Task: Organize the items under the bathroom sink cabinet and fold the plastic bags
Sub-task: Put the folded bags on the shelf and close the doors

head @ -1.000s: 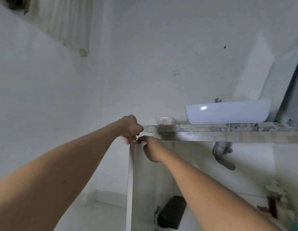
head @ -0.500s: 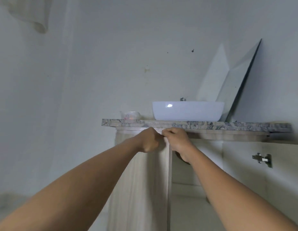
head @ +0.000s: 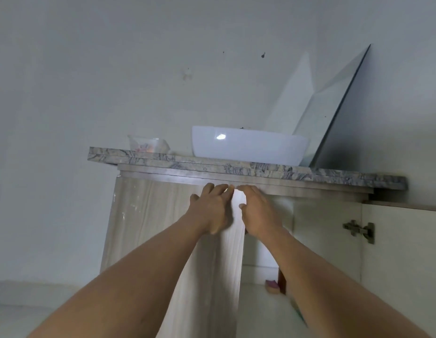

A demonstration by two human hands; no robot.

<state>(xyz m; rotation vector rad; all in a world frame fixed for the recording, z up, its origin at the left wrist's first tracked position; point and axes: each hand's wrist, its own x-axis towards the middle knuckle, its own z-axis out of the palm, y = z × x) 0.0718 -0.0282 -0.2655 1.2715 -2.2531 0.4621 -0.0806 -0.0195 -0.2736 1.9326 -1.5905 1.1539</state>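
fingers [head: 213, 191] of the left hand [head: 212, 211] lie straight and spread, flat against the face of the cabinet door [head: 163, 228] with nothing held, their tips at its top edge. just right of them, almost tip to tip, the right hand [head: 258, 213] sits at the door's free upper corner with its fingers slightly bent and its thumb on the door. whether they hook round the edge cannot be told. both arms reach forward and up from low down, elbows nearly straight. directly above the fingertips runs the marbled tabletop [head: 261, 168], which carries a white basin [head: 248, 145], a clear container [head: 148, 143] and a leaning mirror [head: 339, 113]. below and right of the fingers a gap past the door's edge shows the cabinet [head: 329, 240] inside, with one small purple-topped item [head: 272, 285] on its floor and a hinge [head: 358, 230] further right. no plastic bags are in view, so the folding and sorting cannot be judged. the hands look occupied with the door alone.
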